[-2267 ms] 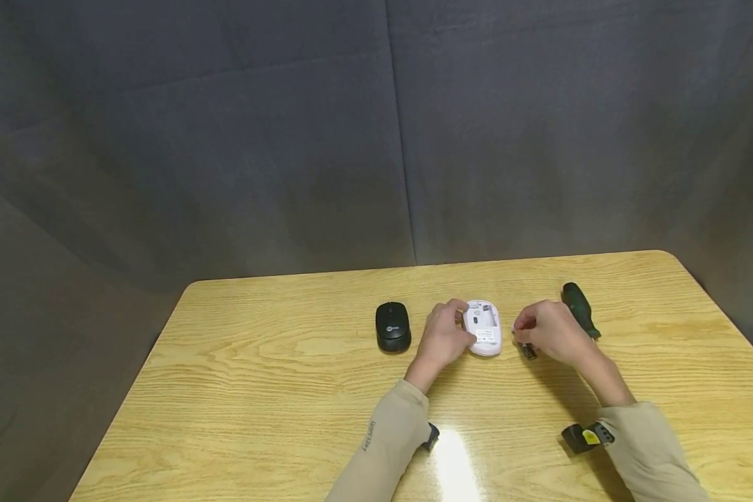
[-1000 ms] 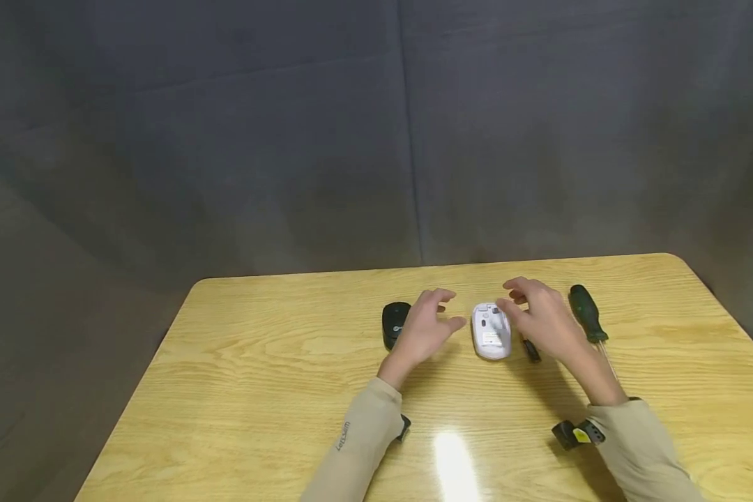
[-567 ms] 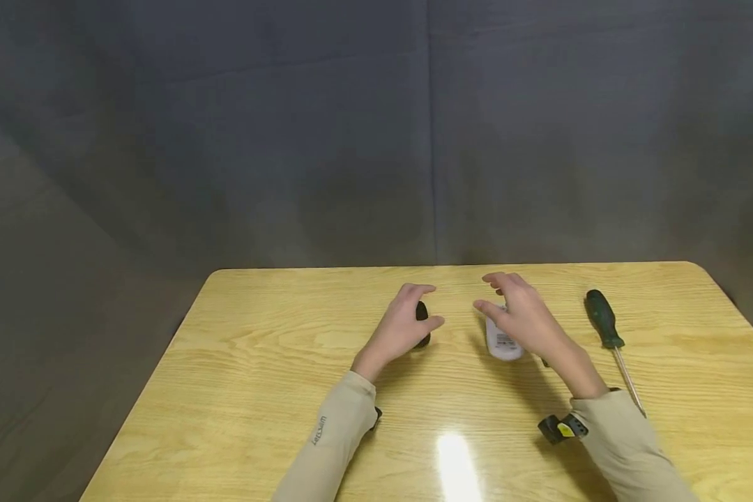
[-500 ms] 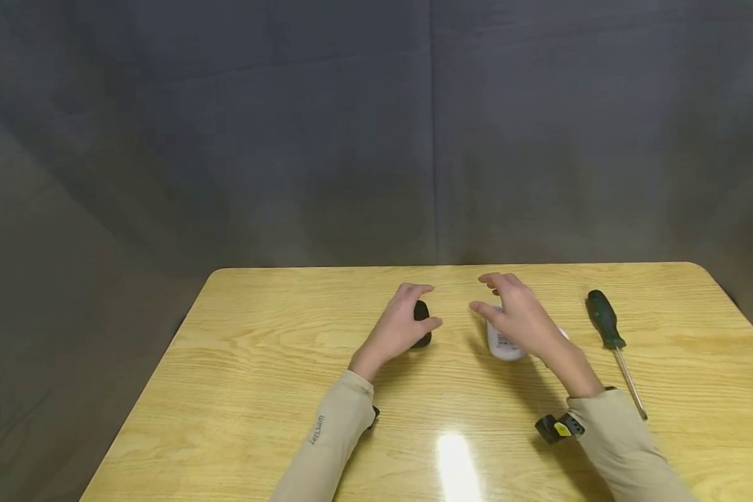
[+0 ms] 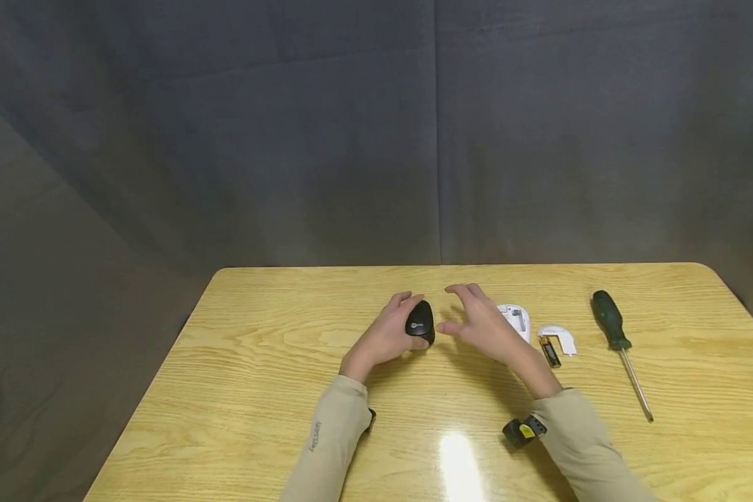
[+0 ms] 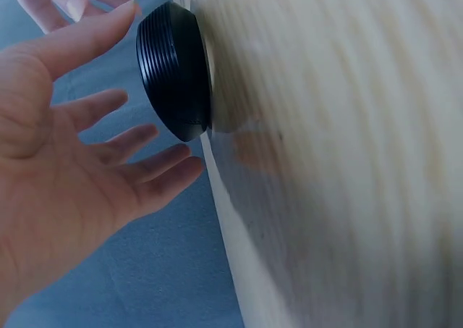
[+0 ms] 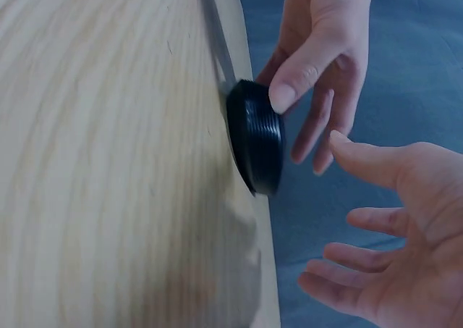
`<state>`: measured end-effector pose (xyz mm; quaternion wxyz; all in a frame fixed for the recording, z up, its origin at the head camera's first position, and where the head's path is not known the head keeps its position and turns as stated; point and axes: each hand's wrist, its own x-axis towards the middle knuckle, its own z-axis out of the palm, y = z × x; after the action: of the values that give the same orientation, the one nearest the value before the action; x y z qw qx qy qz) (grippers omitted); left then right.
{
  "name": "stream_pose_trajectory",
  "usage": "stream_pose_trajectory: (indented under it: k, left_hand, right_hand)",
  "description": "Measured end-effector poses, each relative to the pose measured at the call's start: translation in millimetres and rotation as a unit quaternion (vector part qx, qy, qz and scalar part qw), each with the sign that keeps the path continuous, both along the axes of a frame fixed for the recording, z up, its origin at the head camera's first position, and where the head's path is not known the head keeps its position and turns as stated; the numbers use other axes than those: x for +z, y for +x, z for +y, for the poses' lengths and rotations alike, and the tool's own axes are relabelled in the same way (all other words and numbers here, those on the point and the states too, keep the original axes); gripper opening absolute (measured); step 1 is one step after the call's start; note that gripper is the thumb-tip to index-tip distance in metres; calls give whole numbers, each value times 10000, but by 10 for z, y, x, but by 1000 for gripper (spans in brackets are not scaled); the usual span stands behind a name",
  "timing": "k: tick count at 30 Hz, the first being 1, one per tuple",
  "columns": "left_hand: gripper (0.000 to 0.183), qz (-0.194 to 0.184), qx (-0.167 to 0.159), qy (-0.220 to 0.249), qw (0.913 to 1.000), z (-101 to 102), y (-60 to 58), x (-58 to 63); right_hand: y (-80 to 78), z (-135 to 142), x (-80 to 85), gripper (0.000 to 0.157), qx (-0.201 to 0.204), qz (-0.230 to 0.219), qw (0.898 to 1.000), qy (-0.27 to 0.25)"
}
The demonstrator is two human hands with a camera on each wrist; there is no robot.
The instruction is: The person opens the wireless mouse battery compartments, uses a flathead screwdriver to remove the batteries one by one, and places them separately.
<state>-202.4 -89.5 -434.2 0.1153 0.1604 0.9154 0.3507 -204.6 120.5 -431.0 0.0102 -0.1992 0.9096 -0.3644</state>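
A black computer mouse [image 5: 420,323] rests on the wooden table, its logo side up. My left hand [image 5: 385,333] spreads around its left side, thumb at the near end and fingers toward the far end. In the left wrist view the fingers of that hand [image 6: 79,147] are loosely extended beside the mouse [image 6: 173,71]; I cannot tell whether the thumb touches it. My right hand [image 5: 480,325] hovers just right of the mouse, thumb and fingers apart, holding nothing. Behind it lies an upturned white mouse [image 5: 519,321], partly hidden by the hand.
A white battery cover [image 5: 561,337] and a small dark battery [image 5: 550,353] lie right of the white mouse. Farther right is a screwdriver [image 5: 610,321] with a dark green handle. A dark curtain [image 5: 326,139] hangs behind the table [image 5: 238,390].
Both hands have moved left, away from the white mouse. The left hand now surrounds the black mouse, and the right has come close to it. The battery and cover are uncovered. The head view has shifted.
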Motion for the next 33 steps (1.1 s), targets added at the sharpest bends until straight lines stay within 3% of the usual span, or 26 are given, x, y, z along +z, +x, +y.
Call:
stream_pose_trajectory:
  k: [12, 24, 33]
  left_hand:
    - [82, -56, -3, -42, 10000, -49, 7, -9]
    - [80, -333, 37, -447, 9984, -64, 4, 46]
    - [78, -331, -11, -424, 9986, -63, -2, 37]
  right_hand:
    - [-6, -166, -83, 77, 386, -386, 9984, 171]
    - [0, -194, -76, 76, 642, -551, 9959, 333]
    - [-8, -202, -121, 76, 734, -412, 9957, 396]
